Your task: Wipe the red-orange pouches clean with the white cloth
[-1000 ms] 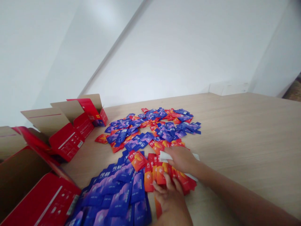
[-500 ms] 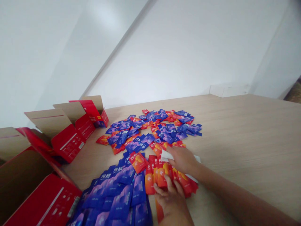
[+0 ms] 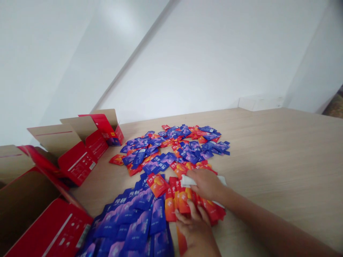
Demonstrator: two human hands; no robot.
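Observation:
Orange-red sachets [image 3: 183, 200] lie in an overlapping row at the lower middle. My left hand [image 3: 195, 225] rests on their lower edge with its fingers spread. Over their upper part is my right hand [image 3: 206, 184], closed on a white cloth-like piece [image 3: 187, 181] that shows on both sides of it. Left of the row, many blue-purple sachets [image 3: 134, 221] lie overlapped in a broad layer, and a single orange sachet [image 3: 157, 184] sits on their upper edge.
A loose mixed pile of blue and orange sachets [image 3: 190, 151] spreads farther back on the wooden table [image 3: 268, 150]. Open red boxes [image 3: 77, 162] stand in a line along the left. A white box-like block [image 3: 259, 102] is by the wall at the back right.
My right hand has shifted slightly left with the white piece. My left hand and the sachets look unmoved.

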